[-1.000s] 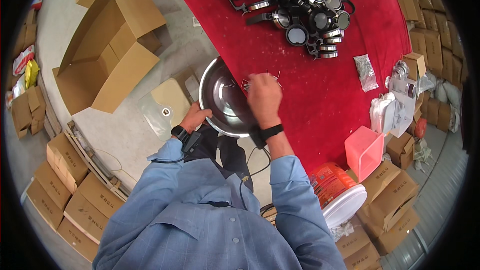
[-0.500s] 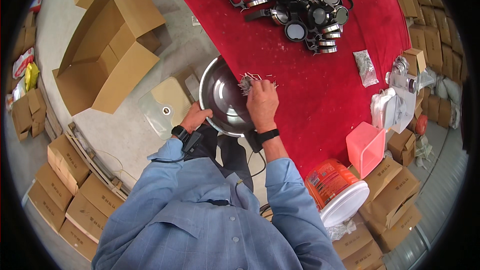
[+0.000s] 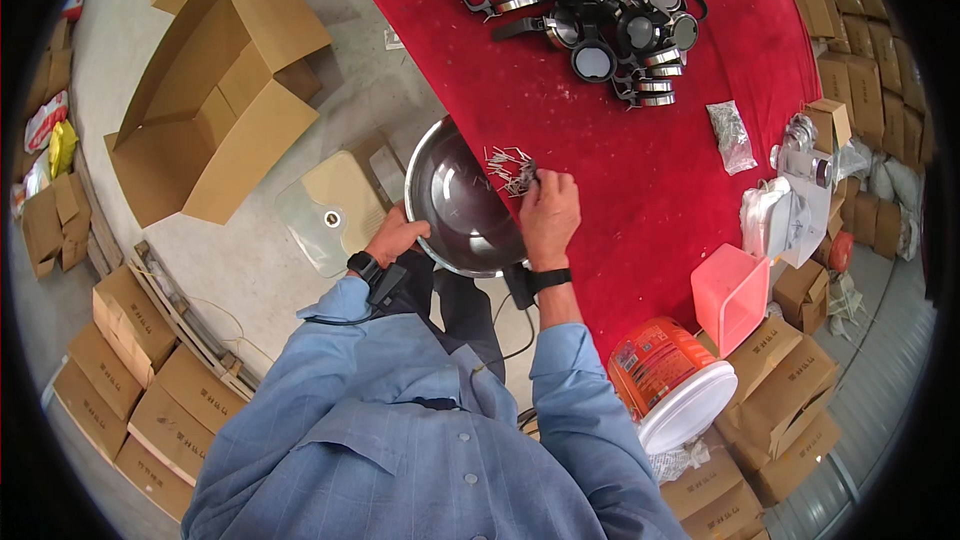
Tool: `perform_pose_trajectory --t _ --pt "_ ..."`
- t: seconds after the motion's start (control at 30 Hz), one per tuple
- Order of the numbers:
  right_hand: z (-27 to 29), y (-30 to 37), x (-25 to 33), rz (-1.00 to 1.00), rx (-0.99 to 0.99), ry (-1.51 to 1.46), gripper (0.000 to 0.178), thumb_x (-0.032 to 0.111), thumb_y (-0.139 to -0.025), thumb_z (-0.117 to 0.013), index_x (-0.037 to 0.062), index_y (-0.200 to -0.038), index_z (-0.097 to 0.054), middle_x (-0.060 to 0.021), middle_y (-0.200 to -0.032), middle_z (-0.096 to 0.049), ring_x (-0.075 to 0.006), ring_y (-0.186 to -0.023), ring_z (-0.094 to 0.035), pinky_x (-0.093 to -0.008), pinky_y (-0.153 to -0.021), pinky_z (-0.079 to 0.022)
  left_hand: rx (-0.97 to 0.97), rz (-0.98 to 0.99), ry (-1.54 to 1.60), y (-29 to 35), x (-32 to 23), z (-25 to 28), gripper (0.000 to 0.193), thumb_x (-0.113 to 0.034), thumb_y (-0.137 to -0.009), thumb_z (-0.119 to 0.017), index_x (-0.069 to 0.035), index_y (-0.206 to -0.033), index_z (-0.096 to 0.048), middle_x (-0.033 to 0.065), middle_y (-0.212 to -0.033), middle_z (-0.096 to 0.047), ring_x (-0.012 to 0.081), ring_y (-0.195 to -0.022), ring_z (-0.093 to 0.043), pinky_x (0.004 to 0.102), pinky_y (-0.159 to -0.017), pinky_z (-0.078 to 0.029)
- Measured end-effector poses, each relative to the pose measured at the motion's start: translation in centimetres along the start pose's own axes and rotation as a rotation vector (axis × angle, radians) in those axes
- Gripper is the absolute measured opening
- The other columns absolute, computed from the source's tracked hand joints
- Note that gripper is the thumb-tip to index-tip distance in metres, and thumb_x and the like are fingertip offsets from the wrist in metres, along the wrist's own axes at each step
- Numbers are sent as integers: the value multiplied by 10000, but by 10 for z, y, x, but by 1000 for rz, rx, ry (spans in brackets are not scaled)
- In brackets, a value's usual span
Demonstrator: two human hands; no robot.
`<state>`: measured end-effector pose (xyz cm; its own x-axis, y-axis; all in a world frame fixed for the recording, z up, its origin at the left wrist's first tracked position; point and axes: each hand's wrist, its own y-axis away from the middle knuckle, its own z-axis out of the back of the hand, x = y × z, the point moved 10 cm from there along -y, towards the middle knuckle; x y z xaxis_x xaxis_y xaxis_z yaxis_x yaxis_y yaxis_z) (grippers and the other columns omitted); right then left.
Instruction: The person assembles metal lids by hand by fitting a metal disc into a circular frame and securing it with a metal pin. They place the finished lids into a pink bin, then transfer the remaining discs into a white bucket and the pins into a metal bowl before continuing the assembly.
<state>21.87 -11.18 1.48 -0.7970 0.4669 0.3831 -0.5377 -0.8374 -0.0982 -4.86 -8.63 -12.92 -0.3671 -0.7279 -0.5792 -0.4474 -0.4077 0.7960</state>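
**Metal bowl held at the edge of the red tabletop, small pins at its rim**

Head view: a round metal bowl [image 3: 462, 208] sits half over the near edge of the red tabletop [image 3: 640, 170], tilted so its shiny inside faces the camera. The left hand [image 3: 397, 236] is closed around the bowl's lower left rim, fingers curled over the edge. The right hand [image 3: 549, 212] lies on the red cloth just right of the bowl, its fingers bent down onto a small heap of thin metal pins [image 3: 510, 169] lying at the bowl's upper right rim; whether the fingers actually pinch any pins cannot be told. Both wrists carry dark bands, and both arms are in light blue sleeves.

Beyond the bowl, at the far side of the tabletop, lies a pile of black and silver round parts [image 3: 610, 10]. Right of the bowl are a clear bag of small parts [image 3: 732, 135] and a pink plastic container [image 3: 732, 292]; below that stands an orange tub with a white lid [image 3: 665, 380]. Left of the bowl, on the floor, are a beige flat scale [image 3: 335, 208] and an open cardboard box [image 3: 220, 100].
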Motion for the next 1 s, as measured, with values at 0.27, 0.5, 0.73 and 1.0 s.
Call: perform_pose_trajectory --t 0.27,0.5,0.73,1.0 --pt "-5 6 38 63 72 -125 147 78 -853 -691 81 -995 -655 -111 -923 -601 -323 -836 -631 -449 -691 -514 0 -6 20 1 -4 -3 564 -47 -765 -620 -1 -1321 -540 106 -1049 -678 207 -843 -705 363 -666 -625" --pt "-6 -36 26 95 -21 32 81 103 -870 -672 102 -946 -647 -93 -900 -603 -300 -830 -633 -433 -681 -498 9 18 -11 -1 1 0 556 -48 -762 -614 -1 -1312 -547 97 -1024 -685 201 -824 -705 348 -645 -621" --pt "-29 19 78 239 137 -29 68 117 -855 -649 122 -922 -641 -78 -877 -575 -277 -843 -622 -429 -698 -480 -3 -13 -6 1 -5 0 511 -62 -762 -629 23 -1262 -569 104 -1016 -688 202 -828 -689 339 -638 -608" --pt "12 -2 -14 -64 -23 10 163 107 -866 -680 119 -1029 -670 -101 -951 -636 -330 -794 -652 -463 -652 -508 17 -10 -24 4 3 4 543 -61 -762 -619 7 -1297 -560 97 -1020 -684 195 -822 -690 333 -645 -602"
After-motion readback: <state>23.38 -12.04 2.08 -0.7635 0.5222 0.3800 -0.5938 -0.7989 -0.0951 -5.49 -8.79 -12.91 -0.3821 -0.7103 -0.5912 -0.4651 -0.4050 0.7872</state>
